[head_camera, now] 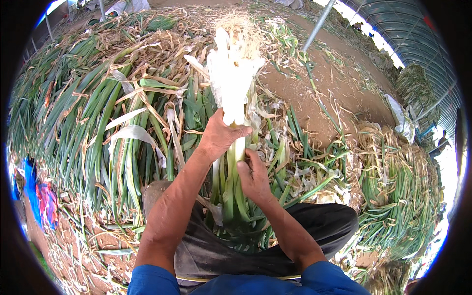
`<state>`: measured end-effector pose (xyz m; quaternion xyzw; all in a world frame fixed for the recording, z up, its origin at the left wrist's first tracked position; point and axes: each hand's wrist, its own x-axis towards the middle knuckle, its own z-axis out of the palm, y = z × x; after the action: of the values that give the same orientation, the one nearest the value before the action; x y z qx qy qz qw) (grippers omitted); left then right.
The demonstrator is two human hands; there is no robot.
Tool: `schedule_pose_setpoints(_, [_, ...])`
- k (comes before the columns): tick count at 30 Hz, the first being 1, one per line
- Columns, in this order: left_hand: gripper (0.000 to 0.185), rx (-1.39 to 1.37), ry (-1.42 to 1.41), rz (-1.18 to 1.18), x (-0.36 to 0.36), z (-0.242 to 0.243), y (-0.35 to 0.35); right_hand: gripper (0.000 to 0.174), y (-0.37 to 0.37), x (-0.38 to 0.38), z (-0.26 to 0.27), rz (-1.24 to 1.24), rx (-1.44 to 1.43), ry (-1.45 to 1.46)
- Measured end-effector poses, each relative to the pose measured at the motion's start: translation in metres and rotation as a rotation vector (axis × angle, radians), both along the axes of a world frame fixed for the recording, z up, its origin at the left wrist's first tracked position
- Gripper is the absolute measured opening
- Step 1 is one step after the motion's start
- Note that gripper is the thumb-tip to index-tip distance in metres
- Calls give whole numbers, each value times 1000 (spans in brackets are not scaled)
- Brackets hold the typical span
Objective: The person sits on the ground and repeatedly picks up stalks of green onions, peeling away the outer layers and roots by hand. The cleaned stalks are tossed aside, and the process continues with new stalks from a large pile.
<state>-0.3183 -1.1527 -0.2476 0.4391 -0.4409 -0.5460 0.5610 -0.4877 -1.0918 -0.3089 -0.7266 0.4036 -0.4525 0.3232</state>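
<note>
A bunch of long Welsh onions (230,86), or leeks, lies upright in the view before me, its white stalks brightly lit. Shaggy roots (239,38) form its far end. The green leaves (229,201) run back between my legs. My left hand (220,135) grips the stalks from the left, with the thumb laid across their top. Lower down, my right hand (256,177) curls against the right side, thumb and forefinger at the edge of a pale stalk. Its other fingers are partly hidden.
A broad heap of green onions (107,121) with dry leaves spreads at the left. Another pile (400,191) lies at the right. Brown soil (298,99) shows beyond, with a metal pole (319,25) rising from it. Loose peelings litter the ground around my folded legs (313,225).
</note>
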Motion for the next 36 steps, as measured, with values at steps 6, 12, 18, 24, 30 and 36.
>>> schedule_pose_setpoints(6, [46, -30, -90, -248, -22, 34, 27, 110, -54, -36, 50, 323, 734, -528])
schedule_pose_setpoints(12, [40, -50, -164, -477, -42, 33, 48, 123, -105, -18, 133, 618, 550, -923])
schedule_pose_setpoints(18, [49, -48, -231, -605, -51, 50, 53, 76, -164, -59, 209, 363, 473, -1156])
schedule_pose_setpoints(24, [62, -91, -365, -718, -54, 48, 75, 58, -222, -155, 299, -341, 276, -927])
schedule_pose_setpoints(30, [55, -165, -431, -577, -71, 48, 68, 27, -278, -216, 338, -525, 31, -855])
schedule_pose_setpoints(36, [54, -119, -427, -570, -57, 62, 75, 25, -283, -230, 349, -798, 23, -889])
